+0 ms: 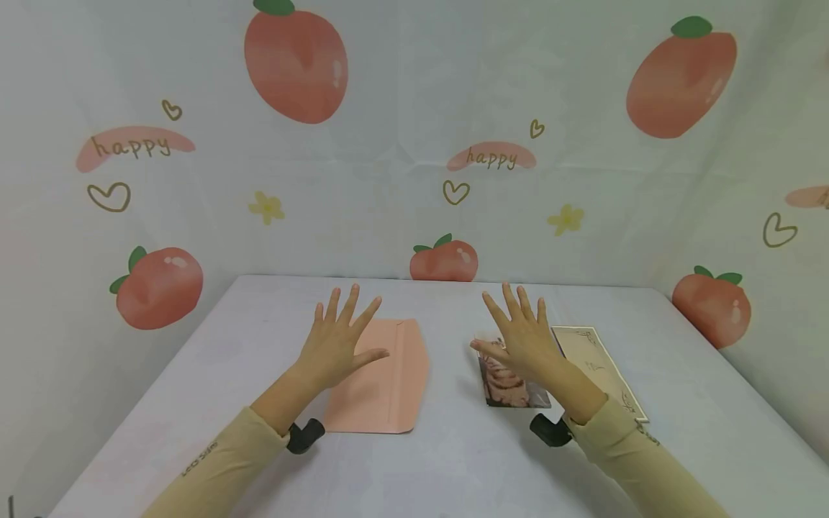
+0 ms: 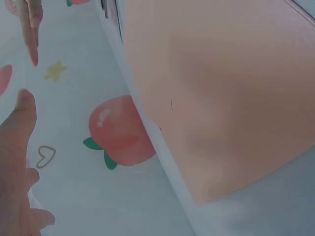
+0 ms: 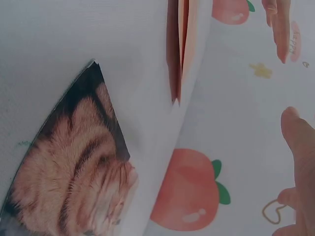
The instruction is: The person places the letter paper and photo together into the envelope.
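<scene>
Both hands hover over the white table with fingers spread and nothing held. Seen from the head, my left hand [image 1: 333,349] is above the left part of a peach-coloured envelope [image 1: 372,381], whose flap lies unfolded to the right. In the left wrist view that envelope [image 2: 241,113] fills much of the right side. My right hand [image 1: 526,345] overlaps a glossy photo [image 1: 504,385] and hides part of it. Striped, furry animal hair covers the photo [image 3: 78,162] in the right wrist view. Just right of it lies a cream card [image 1: 599,363] with a dark ornamental border, partly covered by the forearm.
A white cloth backdrop [image 1: 388,101] printed with red fruit, hearts and yellow flowers stands behind and beside the table [image 1: 440,475]. Black wrist-camera mounts [image 1: 306,436] sit under the two beige sleeves [image 1: 220,460].
</scene>
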`<action>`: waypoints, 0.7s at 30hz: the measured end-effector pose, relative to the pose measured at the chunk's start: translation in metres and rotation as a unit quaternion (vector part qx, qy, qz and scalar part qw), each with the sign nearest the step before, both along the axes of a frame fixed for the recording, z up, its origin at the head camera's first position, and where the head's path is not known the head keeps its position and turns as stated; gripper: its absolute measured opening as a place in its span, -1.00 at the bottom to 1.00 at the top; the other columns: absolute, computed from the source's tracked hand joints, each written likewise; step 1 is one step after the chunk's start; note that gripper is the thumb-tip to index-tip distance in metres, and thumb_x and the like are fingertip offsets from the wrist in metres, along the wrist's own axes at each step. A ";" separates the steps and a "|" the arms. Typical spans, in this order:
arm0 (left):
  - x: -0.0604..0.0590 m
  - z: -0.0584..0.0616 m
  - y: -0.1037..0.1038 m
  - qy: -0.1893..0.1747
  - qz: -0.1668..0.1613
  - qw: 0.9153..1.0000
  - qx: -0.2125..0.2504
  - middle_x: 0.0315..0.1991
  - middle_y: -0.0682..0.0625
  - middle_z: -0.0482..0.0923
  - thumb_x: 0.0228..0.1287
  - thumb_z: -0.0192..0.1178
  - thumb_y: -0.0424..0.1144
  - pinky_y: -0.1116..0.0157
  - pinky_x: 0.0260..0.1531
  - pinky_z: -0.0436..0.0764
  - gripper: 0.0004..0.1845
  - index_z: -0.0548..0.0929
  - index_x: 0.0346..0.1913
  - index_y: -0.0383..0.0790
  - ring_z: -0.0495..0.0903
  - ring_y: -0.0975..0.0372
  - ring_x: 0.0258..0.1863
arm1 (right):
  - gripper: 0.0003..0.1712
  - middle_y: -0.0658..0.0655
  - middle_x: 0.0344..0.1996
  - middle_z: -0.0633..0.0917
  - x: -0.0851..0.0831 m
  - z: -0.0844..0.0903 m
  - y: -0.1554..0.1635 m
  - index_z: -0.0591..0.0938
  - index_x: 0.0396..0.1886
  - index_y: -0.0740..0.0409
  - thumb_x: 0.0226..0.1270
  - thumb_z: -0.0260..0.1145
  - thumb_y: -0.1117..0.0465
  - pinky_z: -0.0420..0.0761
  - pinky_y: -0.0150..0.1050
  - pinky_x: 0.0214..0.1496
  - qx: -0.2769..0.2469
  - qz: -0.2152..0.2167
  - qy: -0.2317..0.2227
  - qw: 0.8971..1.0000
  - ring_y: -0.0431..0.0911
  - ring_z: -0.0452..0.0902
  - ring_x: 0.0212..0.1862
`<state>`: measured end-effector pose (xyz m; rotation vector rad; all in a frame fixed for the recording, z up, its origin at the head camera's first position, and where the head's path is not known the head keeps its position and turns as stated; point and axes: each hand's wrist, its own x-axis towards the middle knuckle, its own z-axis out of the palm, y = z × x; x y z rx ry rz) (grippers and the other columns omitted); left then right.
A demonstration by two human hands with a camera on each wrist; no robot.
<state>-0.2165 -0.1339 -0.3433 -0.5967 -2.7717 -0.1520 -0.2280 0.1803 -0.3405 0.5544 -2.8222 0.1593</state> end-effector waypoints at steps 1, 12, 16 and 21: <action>0.000 0.000 0.000 0.001 -0.001 1.000 0.000 0.48 -0.28 -0.13 0.17 0.05 0.31 -0.29 0.29 0.07 -0.11 0.02 0.46 0.02 -0.15 -0.27 0.44 | -0.03 0.36 0.46 -0.02 0.000 0.000 0.000 0.06 0.46 0.04 0.20 0.18 -0.28 -0.13 0.41 0.36 0.000 0.001 0.000 1.000 0.33 -0.19 0.47; 0.004 0.004 0.001 0.012 -0.014 1.000 0.002 0.46 -0.31 -0.02 0.14 0.09 0.30 -0.27 0.26 0.16 -0.12 0.08 0.45 0.00 -0.03 -0.28 0.41 | -0.05 0.33 0.46 0.00 0.002 -0.001 -0.005 0.08 0.46 0.02 0.20 0.15 -0.30 -0.12 0.36 0.39 -0.019 0.027 -0.003 0.999 0.29 -0.18 0.48; 0.007 0.007 0.004 0.009 -0.022 1.000 0.001 0.44 -0.31 0.05 0.14 0.09 0.31 -0.25 0.25 0.21 -0.13 0.12 0.44 -0.03 0.04 -0.28 0.40 | -0.06 0.33 0.46 0.05 0.003 -0.001 -0.012 0.11 0.45 0.03 0.19 0.19 -0.27 -0.07 0.35 0.40 -0.025 0.046 -0.003 0.999 0.28 -0.13 0.47; 0.012 0.011 0.007 -0.025 -0.031 0.999 -0.003 0.42 -0.29 0.10 0.16 0.07 0.30 -0.21 0.28 0.20 -0.16 0.17 0.41 -0.06 0.08 -0.26 0.39 | -0.09 0.34 0.43 0.12 0.007 -0.001 -0.023 0.16 0.43 0.08 0.19 0.22 -0.21 0.01 0.32 0.39 -0.042 0.076 -0.006 0.996 0.28 -0.04 0.46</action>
